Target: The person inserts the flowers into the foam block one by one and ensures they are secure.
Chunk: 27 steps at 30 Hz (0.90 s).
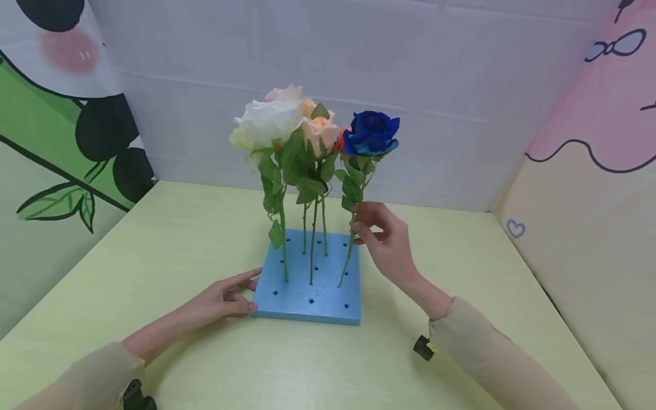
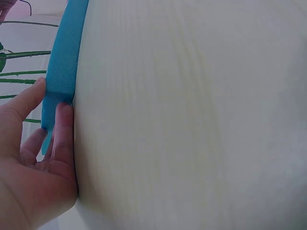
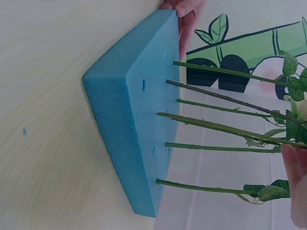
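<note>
My right hand (image 1: 386, 242) pinches the thin green stem (image 1: 346, 267) of a blue rose (image 1: 371, 134), which leans slightly to the right. The stem's lower end meets the top of a blue foam board (image 1: 333, 310) at a hole; the right wrist view shows this stem end (image 3: 159, 114) right at the surface. Beside the board's left edge, my left hand (image 1: 225, 299) touches its side with extended fingers and thumb. Several flowers stand in the board, among them a white rose (image 1: 271, 122) and a peach rose (image 1: 321, 135). A red rose (image 1: 340, 139) is mostly hidden behind the blue one.
More holes (image 1: 311, 300) dot the foam board. Under it is a pale wooden table (image 1: 205, 228), with a tiny blue scrap (image 3: 25, 130) lying on it. A light cloth backdrop (image 1: 435, 114) rises behind, and painted panels (image 1: 589, 228) flank both sides.
</note>
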{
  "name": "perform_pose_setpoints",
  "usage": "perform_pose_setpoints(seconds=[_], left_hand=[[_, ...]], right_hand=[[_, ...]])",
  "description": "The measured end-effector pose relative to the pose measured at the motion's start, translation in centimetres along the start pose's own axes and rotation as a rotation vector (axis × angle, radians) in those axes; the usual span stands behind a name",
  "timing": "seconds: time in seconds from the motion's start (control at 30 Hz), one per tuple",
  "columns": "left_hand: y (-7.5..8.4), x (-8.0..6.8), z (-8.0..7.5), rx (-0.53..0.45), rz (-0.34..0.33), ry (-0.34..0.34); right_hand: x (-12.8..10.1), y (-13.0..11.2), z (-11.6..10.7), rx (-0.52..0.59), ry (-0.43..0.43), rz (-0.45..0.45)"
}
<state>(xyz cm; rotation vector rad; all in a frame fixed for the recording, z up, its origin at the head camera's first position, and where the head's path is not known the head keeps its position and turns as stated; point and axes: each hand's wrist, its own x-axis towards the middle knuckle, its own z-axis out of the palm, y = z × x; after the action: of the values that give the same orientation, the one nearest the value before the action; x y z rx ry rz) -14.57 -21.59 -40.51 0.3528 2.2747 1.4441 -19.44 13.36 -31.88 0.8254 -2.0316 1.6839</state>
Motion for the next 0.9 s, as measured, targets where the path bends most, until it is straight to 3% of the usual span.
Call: perform_pose_setpoints(seconds=[0.9], left_hand=[[0.02,-0.13,-0.04,0.003,-0.007,0.008]], right_hand=[[-0.01,0.12,0.37,0.015,-0.036,0.049]])
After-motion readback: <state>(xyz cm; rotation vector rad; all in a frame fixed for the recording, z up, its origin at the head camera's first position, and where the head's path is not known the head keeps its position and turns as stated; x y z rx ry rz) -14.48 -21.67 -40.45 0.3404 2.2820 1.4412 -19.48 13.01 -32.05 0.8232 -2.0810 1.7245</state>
